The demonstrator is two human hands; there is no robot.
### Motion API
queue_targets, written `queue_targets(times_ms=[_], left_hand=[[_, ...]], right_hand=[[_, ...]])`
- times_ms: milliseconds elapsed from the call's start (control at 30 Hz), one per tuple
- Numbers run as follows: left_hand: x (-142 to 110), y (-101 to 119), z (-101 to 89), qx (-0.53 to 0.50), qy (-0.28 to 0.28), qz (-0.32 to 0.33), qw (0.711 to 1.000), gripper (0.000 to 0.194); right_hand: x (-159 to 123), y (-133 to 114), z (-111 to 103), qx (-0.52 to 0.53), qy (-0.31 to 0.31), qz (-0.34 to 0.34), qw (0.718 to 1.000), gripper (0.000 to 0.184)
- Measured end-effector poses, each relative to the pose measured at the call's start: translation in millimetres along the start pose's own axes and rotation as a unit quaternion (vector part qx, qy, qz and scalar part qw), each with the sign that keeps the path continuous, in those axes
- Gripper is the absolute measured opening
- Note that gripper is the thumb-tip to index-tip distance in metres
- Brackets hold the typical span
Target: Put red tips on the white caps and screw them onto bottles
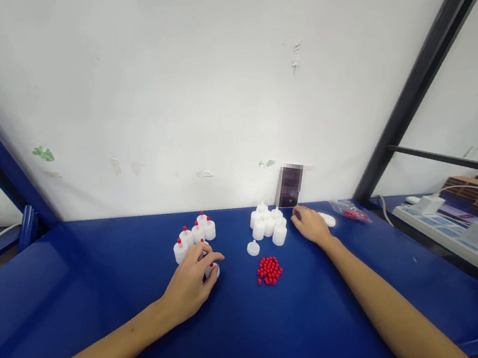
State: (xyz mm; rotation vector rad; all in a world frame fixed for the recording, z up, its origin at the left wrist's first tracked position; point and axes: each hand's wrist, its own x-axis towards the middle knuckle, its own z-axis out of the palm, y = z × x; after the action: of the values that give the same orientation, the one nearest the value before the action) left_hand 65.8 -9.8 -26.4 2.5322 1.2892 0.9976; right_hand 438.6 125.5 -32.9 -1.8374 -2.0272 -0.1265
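Note:
My left hand (191, 280) is over the blue table, its thumb and index finger apart around a small white bottle (213, 271) with a red tip. The index finger stretches over the bottle; I see no firm grip. Beside this hand stand several white bottles (198, 233) with red caps on their nozzles. My right hand (312, 226) rests at the back, fingers bent with a gap between thumb and index, nothing visible in them. Just left of it is a cluster of white bottles (268, 225) without red caps. A white nozzle lid (253, 248) lies before them, near a pile of small red caps (269, 271).
A dark, blurred phone-like panel (290, 186) leans on the wall behind the right hand. A white oval object (327, 219) and a plastic bag with red pieces (350, 211) lie to the right. A power strip (454, 234) with plugs sits beyond the dark post (397, 117).

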Motion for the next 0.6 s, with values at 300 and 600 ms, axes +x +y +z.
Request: queue_targets(times_ms=[300, 600], left_hand=[[-2.8, 4.3, -5.1, -0.014, 0.023, 0.07, 0.997, 0.028], [0.9, 12.5, -12.6, -0.019, -0.155, 0.12, 0.98, 0.025]], right_hand=[[-0.4, -0.2, 0.1, 0.015, 0.013, -0.002, 1.0, 0.018], [-8.8, -15.1, -22.8, 0.057, 0.067, -0.013, 0.996, 0.015]])
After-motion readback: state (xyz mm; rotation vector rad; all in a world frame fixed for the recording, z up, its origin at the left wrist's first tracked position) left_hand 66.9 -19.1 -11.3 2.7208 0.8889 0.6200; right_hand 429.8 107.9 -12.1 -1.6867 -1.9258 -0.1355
